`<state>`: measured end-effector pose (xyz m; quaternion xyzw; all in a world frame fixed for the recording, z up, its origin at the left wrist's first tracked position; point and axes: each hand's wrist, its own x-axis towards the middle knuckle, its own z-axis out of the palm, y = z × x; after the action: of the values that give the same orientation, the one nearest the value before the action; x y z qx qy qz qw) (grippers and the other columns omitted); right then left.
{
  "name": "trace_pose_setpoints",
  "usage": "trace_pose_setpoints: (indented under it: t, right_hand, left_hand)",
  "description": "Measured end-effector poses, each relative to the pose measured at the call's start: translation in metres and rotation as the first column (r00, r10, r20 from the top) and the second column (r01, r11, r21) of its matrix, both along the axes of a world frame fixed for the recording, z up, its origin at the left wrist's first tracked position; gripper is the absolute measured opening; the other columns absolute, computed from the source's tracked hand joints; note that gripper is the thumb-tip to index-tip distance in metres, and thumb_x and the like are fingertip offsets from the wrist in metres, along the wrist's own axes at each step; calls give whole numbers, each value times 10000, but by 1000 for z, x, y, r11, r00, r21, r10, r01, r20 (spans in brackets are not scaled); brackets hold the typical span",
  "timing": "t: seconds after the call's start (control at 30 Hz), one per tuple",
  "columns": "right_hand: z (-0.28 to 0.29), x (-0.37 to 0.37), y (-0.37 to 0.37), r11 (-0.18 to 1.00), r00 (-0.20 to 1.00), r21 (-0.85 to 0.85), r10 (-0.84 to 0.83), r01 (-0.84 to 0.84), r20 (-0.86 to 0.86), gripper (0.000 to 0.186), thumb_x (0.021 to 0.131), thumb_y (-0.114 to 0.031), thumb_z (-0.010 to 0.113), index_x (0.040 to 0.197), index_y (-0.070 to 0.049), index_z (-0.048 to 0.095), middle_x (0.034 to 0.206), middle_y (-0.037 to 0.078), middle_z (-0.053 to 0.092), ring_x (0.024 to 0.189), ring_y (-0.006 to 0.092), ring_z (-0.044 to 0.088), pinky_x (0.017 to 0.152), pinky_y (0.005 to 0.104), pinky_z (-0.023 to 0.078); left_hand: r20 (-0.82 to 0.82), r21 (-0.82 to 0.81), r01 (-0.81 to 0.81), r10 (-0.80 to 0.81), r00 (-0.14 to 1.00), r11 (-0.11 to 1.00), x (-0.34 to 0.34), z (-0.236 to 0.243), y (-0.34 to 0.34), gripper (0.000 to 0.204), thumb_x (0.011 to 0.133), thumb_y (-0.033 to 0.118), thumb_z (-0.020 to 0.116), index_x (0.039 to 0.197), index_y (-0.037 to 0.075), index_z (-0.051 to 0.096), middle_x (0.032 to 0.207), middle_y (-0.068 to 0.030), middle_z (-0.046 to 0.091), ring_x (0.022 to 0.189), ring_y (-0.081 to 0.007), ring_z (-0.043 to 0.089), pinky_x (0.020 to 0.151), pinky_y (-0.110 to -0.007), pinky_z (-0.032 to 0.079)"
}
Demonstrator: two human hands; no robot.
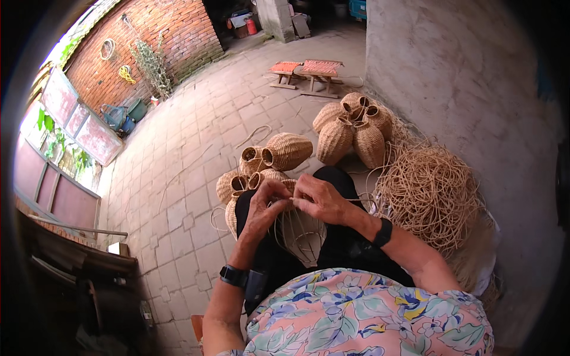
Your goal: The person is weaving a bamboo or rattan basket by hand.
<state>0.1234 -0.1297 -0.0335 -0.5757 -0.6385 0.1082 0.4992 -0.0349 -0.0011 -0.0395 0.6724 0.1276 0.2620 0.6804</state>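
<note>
Between my knees hangs a partly woven basket (304,237), its thin pale strands spreading down in a loose cage. My left hand (265,206) pinches the woven end of it from the left. Close beside it, my right hand (320,199) is closed on a cane strand that trails off to the right. The fingertips of both hands nearly meet, and what lies right under them is partly hidden. Just past my left hand, several finished vase-shaped wicker baskets (288,151) lie on the paving.
A tangled heap of cane (428,193) lies by my right knee, along the plaster wall (451,77). Ahead stands a cluster of woven baskets (369,145). Two low stools with red woven seats (321,68) are farther off. A brick wall (160,41) rises at the far left.
</note>
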Motion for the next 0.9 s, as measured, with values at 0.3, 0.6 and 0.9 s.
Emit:
trace_pose_setpoints:
  t: [0.3,0.6,0.9]
  right_hand:
    - [15,-1,-43,977,985,-134,159,-166,-62,145,822,-128,672,842,-16,582,824,122,562,756,300,580,691,381,468]
    - [8,-6,-46,972,971,-1,233,-233,52,135,790,-80,679,863,-16,585,864,107,575,831,294,582,816,389,463]
    - [-14,4,-55,971,965,-71,234,-227,115,104,845,-117,647,842,-21,607,793,105,572,815,291,594,771,389,471]
  left_hand:
    - [-165,456,55,24,986,888,4,9,-4,211,760,7,615,970,20,634,978,-89,665,953,-232,638,851,-347,505]
    - [-378,605,408,-204,903,684,32,49,7,303,775,62,640,1076,83,672,968,-86,695,919,-261,648,867,-375,494]
    - [309,865,-479,595,742,148,-27,-9,90,67,802,15,610,824,72,584,750,-95,617,657,-253,608,584,-383,481]
